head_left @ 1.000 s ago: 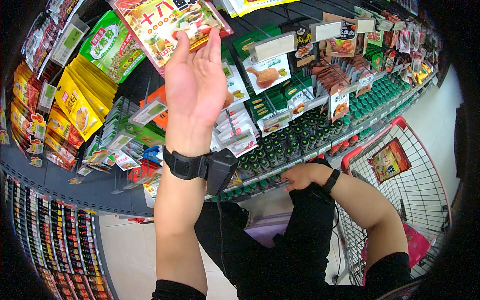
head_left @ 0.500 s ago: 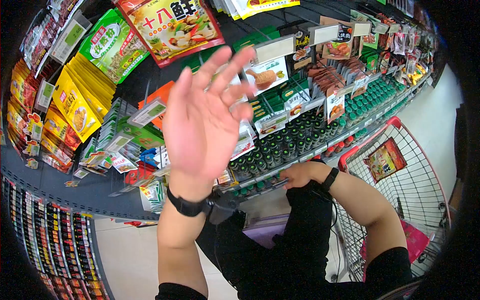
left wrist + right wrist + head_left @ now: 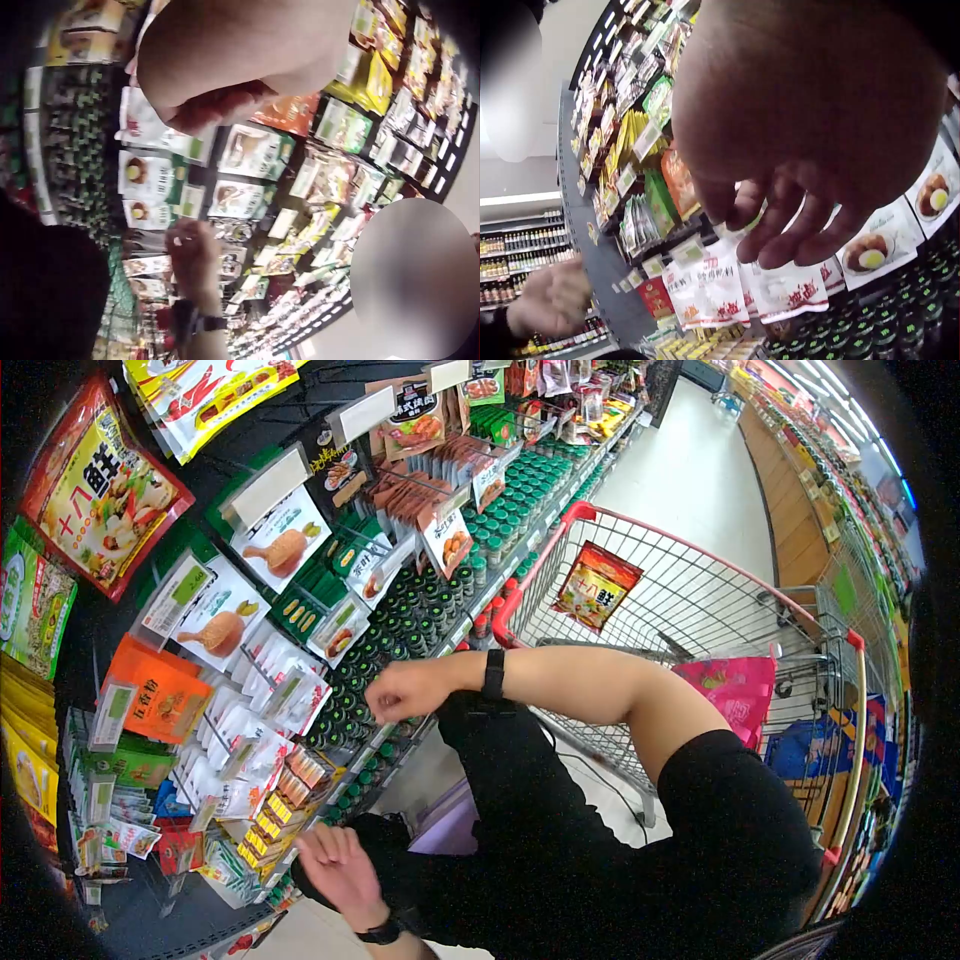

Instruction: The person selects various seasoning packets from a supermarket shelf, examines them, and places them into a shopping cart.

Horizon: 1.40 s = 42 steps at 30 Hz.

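In the head view my left hand (image 3: 342, 868) is low beside the shelf's front edge, near small yellow boxes (image 3: 280, 815), and holds nothing. My right hand (image 3: 410, 690), its fingers loosely curled and free of any item, hovers by the rows of dark-capped spice jars (image 3: 350, 690). From the right wrist, that hand's fingers (image 3: 810, 232) hang before white seasoning packets (image 3: 709, 289). A large red-and-yellow seasoning packet (image 3: 105, 495) hangs at the upper left. Another of the same look, the red seasoning packet (image 3: 598, 588), lies in the shopping cart (image 3: 690, 545).
The cart stands right of my legs, with a pink bag (image 3: 735, 695) and a blue item (image 3: 815, 750) at its near end. Price-tag holders (image 3: 265, 485) jut out from the rack. An aisle floor (image 3: 700, 470) runs along the shelf toward the back.
My left hand has come down from the hanging red packet to low by the shelf edge. My view has turned right, showing more of the cart and aisle. The right hand stays loosely curled.
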Tool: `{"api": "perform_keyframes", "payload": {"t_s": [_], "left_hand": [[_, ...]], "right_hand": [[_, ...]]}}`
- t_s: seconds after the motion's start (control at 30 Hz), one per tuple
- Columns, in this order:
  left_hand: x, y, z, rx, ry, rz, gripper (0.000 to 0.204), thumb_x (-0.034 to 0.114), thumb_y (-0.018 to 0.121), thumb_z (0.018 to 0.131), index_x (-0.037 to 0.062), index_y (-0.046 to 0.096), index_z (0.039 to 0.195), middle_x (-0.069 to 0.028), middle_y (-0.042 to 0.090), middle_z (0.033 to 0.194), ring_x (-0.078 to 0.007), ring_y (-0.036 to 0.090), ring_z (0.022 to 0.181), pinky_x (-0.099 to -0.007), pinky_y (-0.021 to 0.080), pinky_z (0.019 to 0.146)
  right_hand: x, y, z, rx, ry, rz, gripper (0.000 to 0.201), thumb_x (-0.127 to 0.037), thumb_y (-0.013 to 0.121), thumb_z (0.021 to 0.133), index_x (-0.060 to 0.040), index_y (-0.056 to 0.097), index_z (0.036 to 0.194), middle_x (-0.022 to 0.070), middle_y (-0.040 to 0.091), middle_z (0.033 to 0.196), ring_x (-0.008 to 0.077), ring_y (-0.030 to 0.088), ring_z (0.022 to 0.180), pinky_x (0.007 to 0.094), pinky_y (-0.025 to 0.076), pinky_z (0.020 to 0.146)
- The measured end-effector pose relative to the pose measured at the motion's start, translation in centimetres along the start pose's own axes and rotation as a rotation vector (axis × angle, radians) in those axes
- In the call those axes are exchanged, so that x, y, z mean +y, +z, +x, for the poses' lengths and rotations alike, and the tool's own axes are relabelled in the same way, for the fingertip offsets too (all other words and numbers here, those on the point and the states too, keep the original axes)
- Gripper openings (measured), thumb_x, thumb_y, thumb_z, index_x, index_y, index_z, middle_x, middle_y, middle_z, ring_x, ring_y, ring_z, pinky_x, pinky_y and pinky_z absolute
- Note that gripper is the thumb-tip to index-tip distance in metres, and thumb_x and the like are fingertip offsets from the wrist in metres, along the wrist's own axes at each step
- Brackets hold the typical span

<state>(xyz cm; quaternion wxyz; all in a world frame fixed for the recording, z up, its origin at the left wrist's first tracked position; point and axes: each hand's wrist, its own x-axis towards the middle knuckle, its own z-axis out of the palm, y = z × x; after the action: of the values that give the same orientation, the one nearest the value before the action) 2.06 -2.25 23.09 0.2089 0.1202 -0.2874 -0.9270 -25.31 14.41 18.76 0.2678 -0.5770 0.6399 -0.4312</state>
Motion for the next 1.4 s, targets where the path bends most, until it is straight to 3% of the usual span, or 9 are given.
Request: {"api": "perform_keyframes", "payload": {"t_s": [0.17, 0.4, 0.5, 0.57, 0.7, 0.83, 1.1, 1.33, 1.4], "left_hand": [[-5.6, -8.4, -5.2, 0.312, -0.199, -0.164, 0.05, 0.032, 0.043, 0.102, 0.0152, 0.029, 0.056, -0.0003, 0.034, 0.06, -0.012, 0.032, 0.054, -0.0272, 0.03, 0.055], [-5.7, -11.9, -6.2, 0.334, -0.224, -0.292, 0.06, 0.042, 0.041, 0.099, 0.0129, 0.029, 0.048, -0.0036, 0.036, 0.058, -0.0151, 0.036, 0.052, -0.0289, 0.033, 0.052], [-4.9, -10.6, -4.4, 0.239, -0.167, -0.271, 0.058, 0.041, 0.041, 0.099, 0.0133, 0.028, 0.05, -0.003, 0.034, 0.059, -0.0145, 0.036, 0.055, -0.0291, 0.031, 0.054], [-4.9, -9.8, -3.0, 0.188, -0.166, -0.262, 0.054, 0.04, 0.041, 0.099, 0.0136, 0.03, 0.053, -0.0023, 0.034, 0.06, -0.0141, 0.036, 0.055, -0.0292, 0.031, 0.055], [-6.5, -12.6, -0.9, 0.164, -0.267, -0.145, 0.047, 0.037, 0.044, 0.098, 0.0149, 0.035, 0.058, -0.0001, 0.035, 0.061, -0.0118, 0.033, 0.056, -0.0288, 0.029, 0.057], [-8.0, -13.7, -1.2, 0.329, -0.356, 0.14, 0.033, 0.027, 0.049, 0.096, 0.0158, 0.038, 0.067, 0.0028, 0.036, 0.063, -0.0098, 0.036, 0.057, -0.0273, 0.029, 0.057], [-7.7, -14.3, -1.9, 0.313, -0.295, 0.243, 0.028, 0.021, 0.053, 0.095, 0.0154, 0.04, 0.071, 0.0032, 0.039, 0.064, -0.0087, 0.038, 0.058, -0.0276, 0.032, 0.058], [-7.9, -14.2, -1.9, 0.317, -0.285, 0.288, 0.023, 0.021, 0.055, 0.094, 0.0153, 0.043, 0.076, 0.0036, 0.04, 0.066, -0.0084, 0.039, 0.059, -0.0269, 0.031, 0.056], [-8.2, -14.6, -1.7, 0.301, -0.291, 0.289, 0.019, 0.021, 0.057, 0.094, 0.0153, 0.045, 0.079, 0.0038, 0.041, 0.067, -0.0083, 0.04, 0.06, -0.0265, 0.03, 0.055]], "right_hand": [[-3.8, -4.9, -1.2, 0.293, 0.041, 0.163, 0.024, -0.02, 0.061, 0.093, -0.0006, 0.064, 0.081, 0.0066, 0.067, 0.077, 0.0123, 0.064, 0.075, 0.0296, 0.052, 0.068], [-9.3, -13.5, -11.0, 0.808, 0.343, 0.025, 0.034, -0.028, 0.054, 0.099, -0.0013, 0.065, 0.081, 0.0043, 0.064, 0.074, 0.0123, 0.06, 0.071, 0.0286, 0.05, 0.072], [-8.7, -17.9, -17.1, 0.805, 0.419, 0.032, 0.044, -0.033, 0.05, 0.1, -0.0002, 0.061, 0.074, 0.0047, 0.063, 0.075, 0.0138, 0.058, 0.071, 0.0291, 0.047, 0.071], [-7.3, -19.3, -21.1, 0.816, 0.616, -0.251, 0.044, -0.034, 0.05, 0.099, -0.0009, 0.06, 0.072, 0.0049, 0.062, 0.072, 0.0124, 0.057, 0.069, 0.0293, 0.047, 0.069], [-1.7, -18.9, -29.8, 0.586, 0.987, -0.924, 0.024, -0.024, 0.057, 0.088, -0.0015, 0.065, 0.084, 0.0166, 0.067, 0.079, 0.0298, 0.065, 0.073, 0.0406, 0.051, 0.07], [0.9, -15.0, -32.8, 0.672, 1.164, -1.068, 0.026, -0.023, 0.052, 0.087, -0.0014, 0.066, 0.089, 0.0219, 0.068, 0.089, 0.0394, 0.065, 0.086, 0.0476, 0.052, 0.077], [3.0, -12.3, -33.1, 0.687, 1.37, -1.06, 0.031, -0.013, 0.051, 0.089, -0.0032, 0.054, 0.118, 0.0211, 0.062, 0.111, 0.0371, 0.062, 0.102, 0.0445, 0.052, 0.085], [5.7, -13.0, -33.2, 0.72, 1.461, -0.963, 0.03, -0.019, 0.055, 0.088, -0.0028, 0.058, 0.114, 0.0188, 0.066, 0.106, 0.0369, 0.065, 0.098, 0.0453, 0.054, 0.081], [6.2, -13.5, -33.8, 0.6, 1.52, -0.989, 0.026, -0.019, 0.055, 0.088, -0.0024, 0.062, 0.107, 0.018, 0.067, 0.105, 0.0357, 0.066, 0.096, 0.0452, 0.054, 0.079]]}}
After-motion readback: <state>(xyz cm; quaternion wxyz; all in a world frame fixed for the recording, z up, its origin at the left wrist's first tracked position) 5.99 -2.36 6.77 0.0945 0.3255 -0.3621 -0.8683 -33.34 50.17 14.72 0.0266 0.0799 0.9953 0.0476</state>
